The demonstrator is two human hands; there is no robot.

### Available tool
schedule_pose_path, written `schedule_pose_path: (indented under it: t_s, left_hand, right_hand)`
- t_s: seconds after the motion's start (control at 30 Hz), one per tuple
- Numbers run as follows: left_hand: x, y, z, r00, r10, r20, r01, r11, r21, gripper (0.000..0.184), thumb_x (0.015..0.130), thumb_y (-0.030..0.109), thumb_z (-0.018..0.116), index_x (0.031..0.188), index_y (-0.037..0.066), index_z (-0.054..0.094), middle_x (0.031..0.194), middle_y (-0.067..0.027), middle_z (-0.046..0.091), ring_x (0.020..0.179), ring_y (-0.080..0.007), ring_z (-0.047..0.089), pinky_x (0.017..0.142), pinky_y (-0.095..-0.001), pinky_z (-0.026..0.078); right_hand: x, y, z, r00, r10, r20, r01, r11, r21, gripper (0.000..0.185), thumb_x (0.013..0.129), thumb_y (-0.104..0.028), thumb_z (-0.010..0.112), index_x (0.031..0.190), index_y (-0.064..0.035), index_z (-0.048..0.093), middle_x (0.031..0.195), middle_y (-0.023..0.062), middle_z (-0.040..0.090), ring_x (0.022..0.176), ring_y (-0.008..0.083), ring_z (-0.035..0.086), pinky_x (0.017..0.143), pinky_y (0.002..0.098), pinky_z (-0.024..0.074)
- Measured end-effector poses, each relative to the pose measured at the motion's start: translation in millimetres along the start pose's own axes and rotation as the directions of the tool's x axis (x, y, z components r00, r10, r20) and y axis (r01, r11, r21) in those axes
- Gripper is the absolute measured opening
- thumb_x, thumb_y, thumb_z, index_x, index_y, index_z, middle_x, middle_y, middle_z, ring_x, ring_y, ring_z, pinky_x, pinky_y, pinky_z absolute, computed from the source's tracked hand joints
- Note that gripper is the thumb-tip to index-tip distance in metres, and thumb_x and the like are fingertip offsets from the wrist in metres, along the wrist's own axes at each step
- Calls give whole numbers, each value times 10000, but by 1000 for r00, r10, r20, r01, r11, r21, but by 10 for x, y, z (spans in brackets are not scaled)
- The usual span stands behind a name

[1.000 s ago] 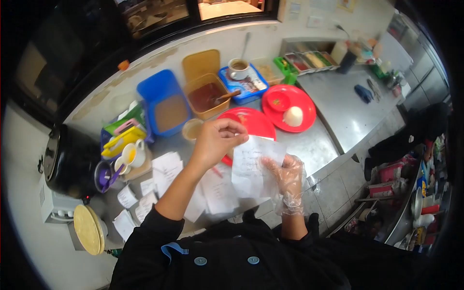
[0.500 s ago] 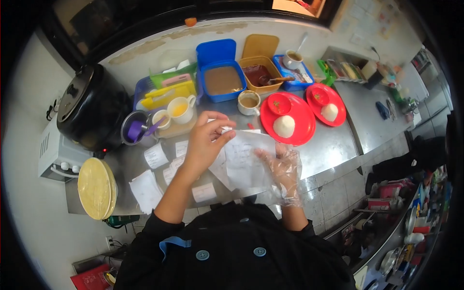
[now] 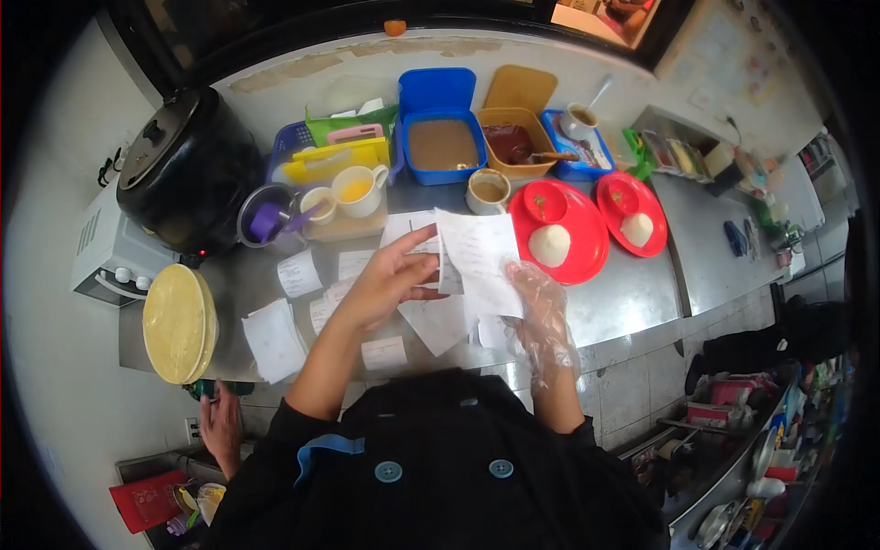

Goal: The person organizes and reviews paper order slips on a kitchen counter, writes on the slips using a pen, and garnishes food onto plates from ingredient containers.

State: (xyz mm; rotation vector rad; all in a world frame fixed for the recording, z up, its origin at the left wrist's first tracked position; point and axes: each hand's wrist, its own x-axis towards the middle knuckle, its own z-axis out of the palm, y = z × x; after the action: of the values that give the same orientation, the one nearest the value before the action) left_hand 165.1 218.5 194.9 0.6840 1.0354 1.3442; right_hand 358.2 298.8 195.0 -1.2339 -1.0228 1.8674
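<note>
White handwritten slips (image 3: 478, 261) are held up over the steel counter (image 3: 614, 307). My right hand (image 3: 543, 316), in a clear plastic glove, grips their right edge. My left hand (image 3: 394, 280) is bare, its fingers curled at the left edge of the slips with thumb and fingertips on the paper. More loose papers (image 3: 275, 341) lie on the counter to the left and beneath my hands. Just beyond the slips are a red plate (image 3: 587, 234) with a white mound of rice (image 3: 549, 246) and a cup of brown sauce (image 3: 488, 191).
Blue (image 3: 444, 147) and tan tubs (image 3: 513, 142) line the wall. A black cooker (image 3: 197, 174), purple pot (image 3: 268, 223) and plastic-covered yellow plates (image 3: 179, 325) stand left. Another person's hand (image 3: 221, 429) shows lower left; a dark-clothed person (image 3: 770, 344) is at the right.
The view has swung left, showing more of the counter. The slips have been raised and opened out between my hands. Another person's hand has appeared at the lower left.
</note>
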Motion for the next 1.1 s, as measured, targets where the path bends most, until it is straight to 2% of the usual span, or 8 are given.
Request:
schedule_pose_path:
  t_s: [0.33,0.4,0.43,0.5,0.83,0.93,1.03,1.1]
  left_hand:
    - [-30,-52,82,978,140,-156,-114,980,164,550,843,16,543,1331,-24,293,853,-56,586,763,-115,564,699,-278,533]
    - [-7,-27,108,967,136,-216,-91,974,207,518,816,-25,534,1299,-31,347,828,-58,602,733,-111,578,667,-256,531]
    - [13,-36,92,967,140,-215,-95,974,207,518,816,-25,534,1299,-31,347,828,-58,602,733,-111,578,667,-256,531]
    - [49,-71,37,970,146,-192,-95,964,247,518,805,-50,528,1294,-25,358,891,-94,618,770,-148,613,682,-292,547]
    - [3,-43,115,960,165,-228,-109,964,241,448,810,-45,529,1243,-22,416,894,-84,622,773,-130,610,658,-263,540]
    - [-11,-72,101,955,182,-234,-131,967,219,448,812,-48,526,1245,-14,418,895,-80,619,775,-121,606,650,-260,541]
    - [-36,-74,115,950,185,-253,-128,966,226,447,812,-51,527,1244,-11,420,897,-78,615,775,-119,604,647,-257,541]
    - [-49,-73,124,948,191,-255,-139,968,207,444,812,-52,526,1242,-12,422,897,-76,611,774,-118,603,644,-253,540]
  right_hand:
    - [194,46,-24,990,86,113,-102,985,137,251,810,-149,628,998,0,554,769,60,578,559,122,548,407,221,385]
    - [215,16,-121,924,113,366,-239,916,321,286,839,-197,602,1039,-1,545,824,70,589,493,72,449,437,208,344]
    - [225,1,-123,924,110,367,-236,918,319,286,839,-197,602,1039,-1,545,824,70,589,493,72,449,437,208,344]
    - [235,-13,-123,911,158,382,-319,856,407,110,868,-141,561,920,-46,542,587,-22,449,364,49,316,343,196,258]
    - [351,-22,-146,865,118,488,-352,837,420,114,896,-153,522,875,-42,537,587,-13,480,356,28,319,333,163,249]
    - [409,33,-198,830,115,546,-388,823,416,251,867,-164,555,1039,15,514,821,92,592,359,32,316,350,169,256]
    - [317,-67,-131,843,105,527,-356,844,401,277,866,-171,559,1068,12,508,820,92,590,389,27,358,347,161,265]
    - [188,-201,-20,914,144,380,-297,875,382,165,863,-145,564,944,-1,558,711,32,561,410,36,407,342,155,278]
